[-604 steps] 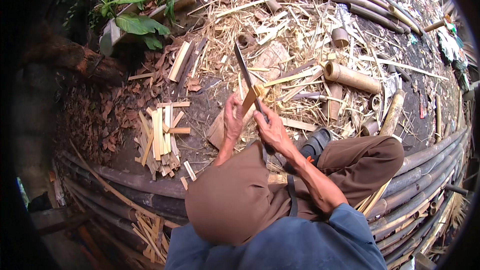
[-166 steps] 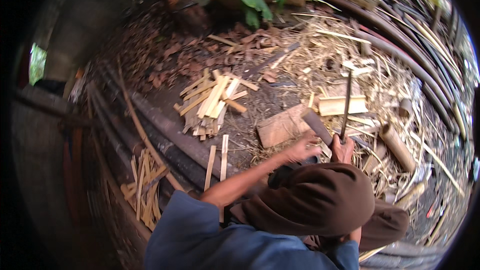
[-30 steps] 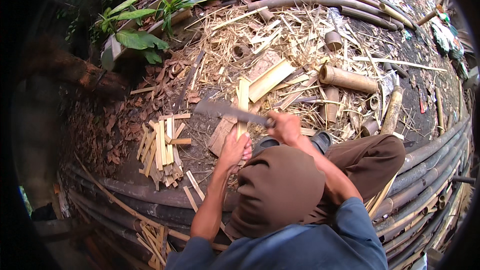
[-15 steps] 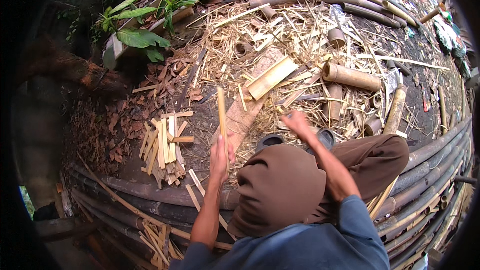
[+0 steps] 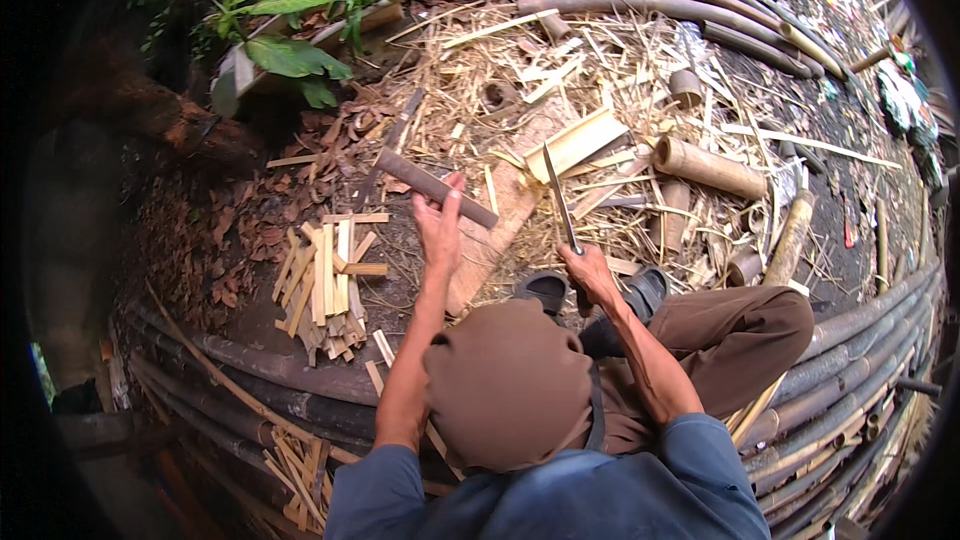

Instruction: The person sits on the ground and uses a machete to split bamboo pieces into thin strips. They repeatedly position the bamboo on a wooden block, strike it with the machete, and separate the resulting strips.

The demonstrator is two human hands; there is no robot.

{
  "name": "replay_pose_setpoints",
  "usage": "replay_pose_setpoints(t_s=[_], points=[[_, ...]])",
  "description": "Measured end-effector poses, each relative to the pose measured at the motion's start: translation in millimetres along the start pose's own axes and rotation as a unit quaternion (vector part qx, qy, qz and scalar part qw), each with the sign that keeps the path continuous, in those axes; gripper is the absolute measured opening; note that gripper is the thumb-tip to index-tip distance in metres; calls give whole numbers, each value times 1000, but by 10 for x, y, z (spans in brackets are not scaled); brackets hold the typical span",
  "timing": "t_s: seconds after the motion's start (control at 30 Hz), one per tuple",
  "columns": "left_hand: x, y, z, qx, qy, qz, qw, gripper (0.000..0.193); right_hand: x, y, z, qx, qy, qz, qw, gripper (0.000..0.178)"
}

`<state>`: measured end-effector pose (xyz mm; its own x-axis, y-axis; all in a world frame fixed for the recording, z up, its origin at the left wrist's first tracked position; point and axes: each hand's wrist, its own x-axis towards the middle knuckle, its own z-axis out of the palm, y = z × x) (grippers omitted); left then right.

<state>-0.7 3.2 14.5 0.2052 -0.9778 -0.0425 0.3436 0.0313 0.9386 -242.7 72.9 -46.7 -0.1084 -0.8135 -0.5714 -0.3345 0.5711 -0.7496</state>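
My left hand (image 5: pixel 440 227) holds a short bamboo strip (image 5: pixel 436 187) near its middle, the dark outer skin showing and the strip slanting down to the right. My right hand (image 5: pixel 590 274) grips the handle of a long-bladed knife (image 5: pixel 561 202), its blade pointing away from me and slightly left. Between and beyond my hands a reddish wooden plank (image 5: pixel 490 235) lies on the ground. A pale split bamboo piece (image 5: pixel 578 143) rests across its far part, close to the knife tip. A pile of cut bamboo slats (image 5: pixel 332 275) lies left of my left forearm.
Shavings and several bamboo tube sections, including a thick one (image 5: pixel 710 167), litter the ground ahead and right. Long bamboo poles (image 5: pixel 650 5) lie at the back; more poles (image 5: pixel 270 365) run beneath and beside me. A leafy plant (image 5: pixel 290 55) stands far left.
My left hand has turned the bamboo strip from upright to slanting, its dark side now showing. My right hand has shifted slightly nearer, and the knife blade has come into clear view.
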Motion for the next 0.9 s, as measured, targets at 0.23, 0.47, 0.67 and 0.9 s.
replay_pose_setpoints(t_s=[0.23, 0.47, 0.67, 0.9], points=[[11, -384, 46, 126, 10, -29, 992, 43, -429, -512, -255, 32, 26, -215, 976, 58], [-78, -420, 186, 328, -41, 79, 940, 26, -767, -840, -46, 56, -45, -217, 974, 52], [-163, -212, 453, 307, -112, 62, 943, 8, -857, -1156, 31, 185, -134, -112, 967, 47], [-202, -326, 483, 304, -148, 80, 938, 19, -744, -1134, 26, 254, -151, -36, 955, 39]])
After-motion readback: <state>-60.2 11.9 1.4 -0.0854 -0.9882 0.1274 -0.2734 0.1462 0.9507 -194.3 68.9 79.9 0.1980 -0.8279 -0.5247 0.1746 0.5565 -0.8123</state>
